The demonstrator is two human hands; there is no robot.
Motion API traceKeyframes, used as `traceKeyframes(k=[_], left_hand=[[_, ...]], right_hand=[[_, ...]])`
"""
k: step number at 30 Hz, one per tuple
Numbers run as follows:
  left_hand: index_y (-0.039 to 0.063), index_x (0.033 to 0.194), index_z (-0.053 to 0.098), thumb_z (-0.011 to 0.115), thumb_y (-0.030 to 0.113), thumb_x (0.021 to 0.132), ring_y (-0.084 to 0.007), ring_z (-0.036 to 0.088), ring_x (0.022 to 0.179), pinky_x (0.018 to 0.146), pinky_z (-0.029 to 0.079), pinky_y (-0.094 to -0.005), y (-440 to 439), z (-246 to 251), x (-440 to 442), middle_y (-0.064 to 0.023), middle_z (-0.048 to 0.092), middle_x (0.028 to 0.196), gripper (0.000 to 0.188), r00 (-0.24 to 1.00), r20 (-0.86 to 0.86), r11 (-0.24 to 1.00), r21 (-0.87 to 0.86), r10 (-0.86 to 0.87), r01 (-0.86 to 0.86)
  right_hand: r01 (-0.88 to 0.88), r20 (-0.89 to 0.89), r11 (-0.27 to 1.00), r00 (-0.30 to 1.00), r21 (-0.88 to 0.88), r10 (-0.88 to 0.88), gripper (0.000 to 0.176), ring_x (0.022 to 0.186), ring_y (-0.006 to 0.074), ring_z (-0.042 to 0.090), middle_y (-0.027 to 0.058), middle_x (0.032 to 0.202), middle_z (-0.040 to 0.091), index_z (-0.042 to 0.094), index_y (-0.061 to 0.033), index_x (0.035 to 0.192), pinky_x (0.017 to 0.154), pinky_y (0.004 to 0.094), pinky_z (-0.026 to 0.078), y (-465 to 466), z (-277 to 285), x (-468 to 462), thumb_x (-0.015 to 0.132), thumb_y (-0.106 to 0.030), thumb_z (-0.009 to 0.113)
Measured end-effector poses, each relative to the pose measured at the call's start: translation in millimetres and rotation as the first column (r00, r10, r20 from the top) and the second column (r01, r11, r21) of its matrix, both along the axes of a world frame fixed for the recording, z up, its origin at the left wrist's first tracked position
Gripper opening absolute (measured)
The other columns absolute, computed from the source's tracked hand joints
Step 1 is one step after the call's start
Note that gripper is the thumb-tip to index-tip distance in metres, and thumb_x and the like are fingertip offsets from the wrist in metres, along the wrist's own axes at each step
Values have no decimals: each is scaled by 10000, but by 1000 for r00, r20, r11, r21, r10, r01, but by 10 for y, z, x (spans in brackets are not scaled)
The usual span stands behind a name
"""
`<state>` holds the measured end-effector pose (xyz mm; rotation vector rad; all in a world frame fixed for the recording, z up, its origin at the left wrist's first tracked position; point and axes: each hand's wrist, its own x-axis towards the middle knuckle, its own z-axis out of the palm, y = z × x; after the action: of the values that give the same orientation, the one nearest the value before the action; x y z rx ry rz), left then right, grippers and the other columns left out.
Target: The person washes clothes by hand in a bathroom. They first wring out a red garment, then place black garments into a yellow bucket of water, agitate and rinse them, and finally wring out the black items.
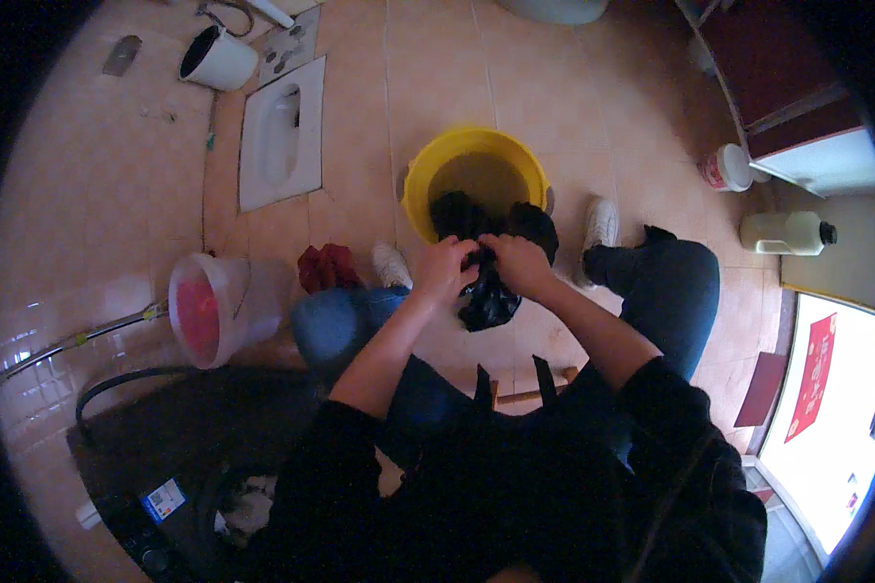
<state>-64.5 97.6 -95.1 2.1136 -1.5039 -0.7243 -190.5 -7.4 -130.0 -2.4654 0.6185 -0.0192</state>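
Note:
A yellow tub [417, 182] with murky water stands on the tiled floor in front of me. A black wet-looking cloth or garment [490, 299] lies over its near rim, partly inside and partly hanging outside towards me. My left hand [445, 270] and my right hand [514, 264] are close together at the near rim, each gripping the black cloth with bent fingers. Part of the cloth is hidden under my fingers. A dark red cloth [328, 268] lies on the floor to the left, beside my shoe.
At the left stand a translucent bucket [248, 299] with something pink inside and a black washing machine [160, 437]. A squat toilet [281, 138] and a white bucket [230, 62] are further off. To the right are a lidded tub [729, 167] and a plastic jug [780, 233].

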Motion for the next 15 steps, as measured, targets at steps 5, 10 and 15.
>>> traceKeyframes(k=[5,10,15], left_hand=[[99,926,569,617,98,659,-342,551,771,670,448,-421,-21,-20,3,-142,550,835,271,998,-13,998,29,59,-58],[68,891,527,602,75,668,-355,550,781,670,447,-428,-42,-32,-5,-152,545,864,235,991,75,992,-59,113,-109],[50,911,490,589,74,677,-357,549,767,626,445,-449,-69,8,-58,-157,524,875,256,977,58,974,-102,207,-200]], right_hand=[[32,-6,999,999,34,-32,349,812,303,570,116,859,588,548,-130,1041,686,397,470,-4,132,23,693,-123,560],[27,29,999,999,25,-28,359,862,290,530,117,892,574,559,-113,1020,753,383,450,46,274,19,664,-136,595],[209,109,970,969,128,-223,645,873,331,500,163,910,540,364,-55,1177,774,411,421,32,237,82,619,-136,678]])
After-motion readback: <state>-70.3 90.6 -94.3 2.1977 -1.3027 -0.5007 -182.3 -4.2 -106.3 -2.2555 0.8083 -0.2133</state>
